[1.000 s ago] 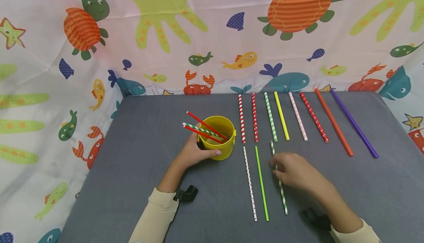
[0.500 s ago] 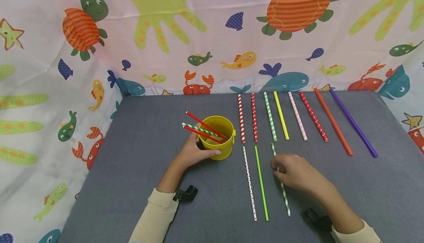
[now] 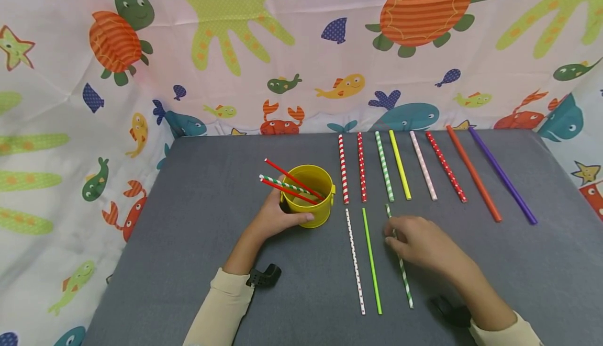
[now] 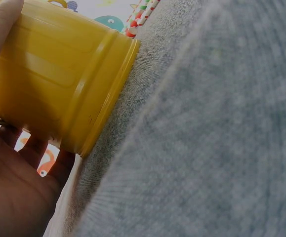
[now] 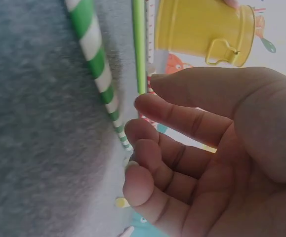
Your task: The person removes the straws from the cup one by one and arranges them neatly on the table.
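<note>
My left hand [image 3: 272,221] grips a small yellow bucket [image 3: 321,214], thumb across the near side and the other fingers round its left. Two red straws [image 3: 281,170] and a green-and-white striped straw [image 3: 270,179] lean out of it to the left. My right hand [image 3: 426,244] hovers over another green-and-white striped straw [image 3: 405,283] lying on the table. In the right wrist view, the loosely curled fingers [image 5: 139,183] hold nothing, and the striped straw [image 5: 94,57] lies apart from them. A lime green straw [image 3: 371,262] and a white dotted straw [image 3: 354,262] lie left of it.
Farther back on the grey table [image 3: 212,178] is a row of several straws, from a red-and-white striped straw [image 3: 343,170] to a purple straw [image 3: 504,176]. A patterned cloth [image 3: 301,47] hangs behind and at the sides.
The striped straw by my right hand has shifted slightly, its near end toward the right. The right hand then came off it and rose a little. The left hand and bucket stay put.
</note>
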A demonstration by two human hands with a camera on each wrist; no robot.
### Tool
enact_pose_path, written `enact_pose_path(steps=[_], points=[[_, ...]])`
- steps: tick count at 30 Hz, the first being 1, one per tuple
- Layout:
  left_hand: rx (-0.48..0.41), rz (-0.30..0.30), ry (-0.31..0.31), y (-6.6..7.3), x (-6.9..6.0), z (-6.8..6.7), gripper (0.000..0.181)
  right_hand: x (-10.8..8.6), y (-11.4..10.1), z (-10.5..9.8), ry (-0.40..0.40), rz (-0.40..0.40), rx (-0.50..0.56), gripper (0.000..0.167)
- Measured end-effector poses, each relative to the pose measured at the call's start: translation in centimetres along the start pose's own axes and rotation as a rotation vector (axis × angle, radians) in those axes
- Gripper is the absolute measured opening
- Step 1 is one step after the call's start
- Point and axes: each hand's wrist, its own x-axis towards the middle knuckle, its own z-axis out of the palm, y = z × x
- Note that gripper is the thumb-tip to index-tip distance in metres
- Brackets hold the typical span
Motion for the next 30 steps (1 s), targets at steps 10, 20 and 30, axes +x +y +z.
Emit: enact_pose_path(steps=[10, 20, 30], points=[[-0.002, -0.012, 0.002, 0.1, -0.1, -0.1, 0.089, 1.9, -2.3, -0.7, 0.045, -0.102, -0.014, 0.004], [-0.003, -0.036, 0.0, 1.5, -0.1, 0.1, 0.088, 4.8, -6.0, -1.8, 0.166, -0.226, 0.032, 0.011], [-0.005, -0.002, -0.013, 1.5, -0.2, 0.1, 0.086, 8.3, -9.8, -1.9, 0.35, -0.435, 0.003, 0.012]])
